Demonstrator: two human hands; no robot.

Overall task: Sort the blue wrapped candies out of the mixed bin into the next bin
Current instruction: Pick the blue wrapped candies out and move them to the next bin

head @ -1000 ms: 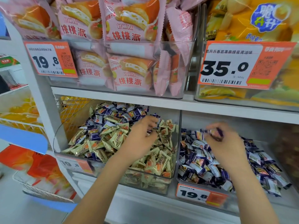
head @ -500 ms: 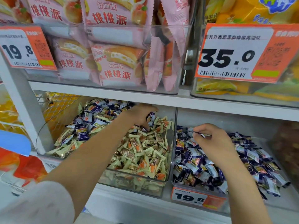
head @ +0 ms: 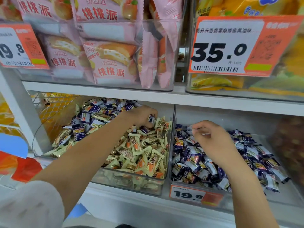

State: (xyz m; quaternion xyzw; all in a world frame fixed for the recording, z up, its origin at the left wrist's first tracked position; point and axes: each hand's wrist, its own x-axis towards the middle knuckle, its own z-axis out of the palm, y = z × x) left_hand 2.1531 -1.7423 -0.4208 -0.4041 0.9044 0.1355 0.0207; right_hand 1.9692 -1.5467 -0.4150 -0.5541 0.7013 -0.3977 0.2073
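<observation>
The clear mixed bin [head: 128,182] holds cream-gold wrapped candies [head: 141,153] at the front and blue wrapped candies [head: 95,109] toward the back. My left hand [head: 141,116] reaches deep into it, its fingers curled round a blue candy [head: 151,118] near the bin's right wall. The neighbouring bin [head: 292,193] on the right holds a pile of blue candies [head: 195,162]. My right hand [head: 213,139] hovers low over that pile with thumb and fingers curled together. Whether it pinches a candy is unclear.
A white shelf board [head: 148,96] runs close above both bins. On it stand clear bins of pink cake packs [head: 113,63] and yellow snack bags [head: 230,83]. An orange price tag [head: 189,195] hangs on the right bin's front. A wire mesh basket [head: 49,109] sits at left.
My left hand has reached further back and right in the mixed bin and closed on a blue candy. My right hand has dropped from above the right bin to the pile.
</observation>
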